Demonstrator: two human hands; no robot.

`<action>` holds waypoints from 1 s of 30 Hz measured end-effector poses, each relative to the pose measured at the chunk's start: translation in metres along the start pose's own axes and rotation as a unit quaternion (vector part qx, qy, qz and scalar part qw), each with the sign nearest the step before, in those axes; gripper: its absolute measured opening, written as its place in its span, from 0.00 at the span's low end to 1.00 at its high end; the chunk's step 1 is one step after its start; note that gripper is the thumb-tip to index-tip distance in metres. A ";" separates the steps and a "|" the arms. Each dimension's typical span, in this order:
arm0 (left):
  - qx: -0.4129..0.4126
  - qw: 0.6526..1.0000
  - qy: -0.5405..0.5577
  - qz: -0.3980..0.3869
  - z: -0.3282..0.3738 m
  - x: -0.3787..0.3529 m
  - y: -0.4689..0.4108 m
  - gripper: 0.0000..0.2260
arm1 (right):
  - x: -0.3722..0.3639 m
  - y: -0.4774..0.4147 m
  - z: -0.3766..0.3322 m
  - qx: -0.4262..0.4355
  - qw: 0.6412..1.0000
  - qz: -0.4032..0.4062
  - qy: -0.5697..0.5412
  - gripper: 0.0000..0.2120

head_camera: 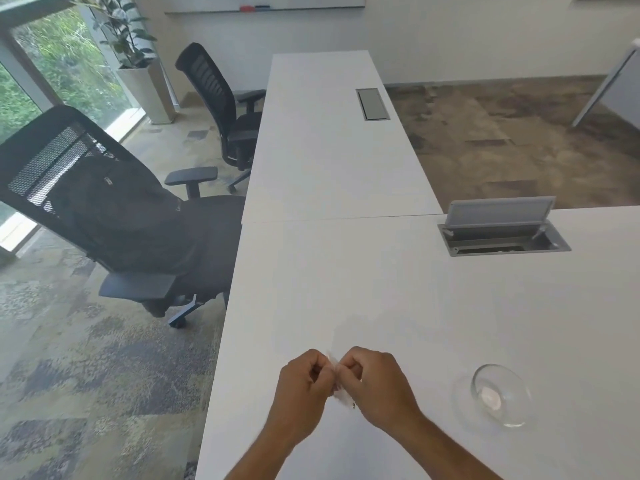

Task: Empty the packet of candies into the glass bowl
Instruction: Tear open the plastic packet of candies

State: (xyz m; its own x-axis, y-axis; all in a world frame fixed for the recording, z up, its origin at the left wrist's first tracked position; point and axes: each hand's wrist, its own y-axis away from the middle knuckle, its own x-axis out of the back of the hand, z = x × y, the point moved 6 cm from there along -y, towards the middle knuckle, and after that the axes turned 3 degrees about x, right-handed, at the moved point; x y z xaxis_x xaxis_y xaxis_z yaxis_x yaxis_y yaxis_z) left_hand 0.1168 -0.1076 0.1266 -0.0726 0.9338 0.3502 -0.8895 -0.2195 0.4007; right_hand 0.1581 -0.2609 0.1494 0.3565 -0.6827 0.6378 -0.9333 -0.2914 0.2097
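A small pale candy packet (339, 393) is pinched between both hands above the white table (346, 289), near its front edge. My left hand (304, 386) grips its left side and my right hand (377, 382) grips its right side, fingers curled tight; most of the packet is hidden between them. The clear glass bowl (500, 394) stands on the table to the right of my right hand, apart from it, with a pale patch at its bottom.
An open grey cable box (502, 233) is set into the table at the back right, and a closed one (372, 103) farther back. Two black office chairs (121, 216) stand left of the table. The table's left edge runs close to my left hand.
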 end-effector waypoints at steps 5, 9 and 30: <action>0.000 1.000 -0.015 0.019 0.007 -0.004 0.001 0.10 | 0.001 0.005 -0.005 0.023 0.994 0.046 0.101 0.12; 0.004 0.999 -0.021 0.028 0.008 -0.005 0.003 0.13 | 0.011 0.002 0.001 0.003 0.993 0.068 0.094 0.10; 0.103 0.994 0.027 -0.031 -0.003 -0.013 0.014 0.16 | 0.007 0.017 0.004 -0.006 0.989 0.014 0.150 0.25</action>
State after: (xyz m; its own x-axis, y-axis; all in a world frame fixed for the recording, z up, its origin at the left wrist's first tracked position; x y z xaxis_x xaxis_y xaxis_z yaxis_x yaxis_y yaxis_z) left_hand 0.1037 -0.1217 0.1251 -0.0489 0.9598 0.2764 -0.7818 -0.2090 0.5875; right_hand 0.1445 -0.2732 0.1549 0.3029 -0.4600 0.8346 -0.9438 -0.2666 0.1956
